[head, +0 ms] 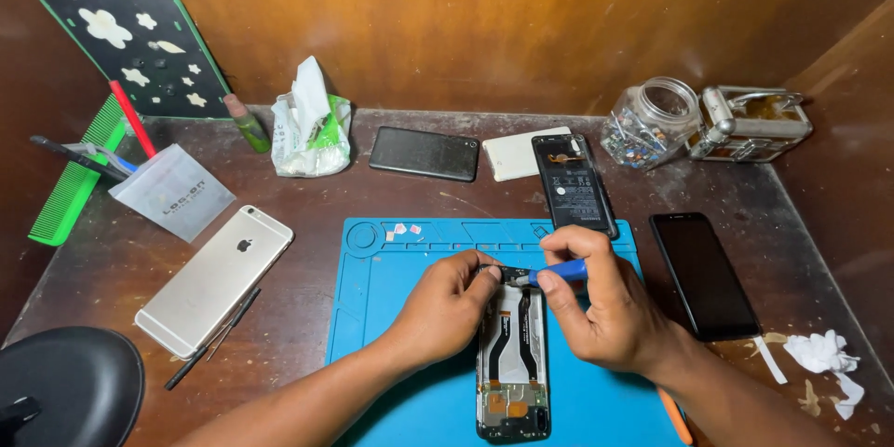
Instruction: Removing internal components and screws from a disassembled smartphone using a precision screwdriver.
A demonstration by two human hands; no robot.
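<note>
Both my hands work the opened phone (513, 354), whose long axis runs straight away from me. Left hand (445, 305) pinches its top edge; right hand (596, 303) grips a blue screwdriver (557, 272) lying crosswise, tip pointing left.

The opened phone (513, 363) lies flat and lengthwise on the blue mat (372, 317), back cover off — black flex cables and a pale battery exposed; the blue-handled screwdriver (549, 272) lies nearly level across the phone's top end — tip pointing left.
</note>
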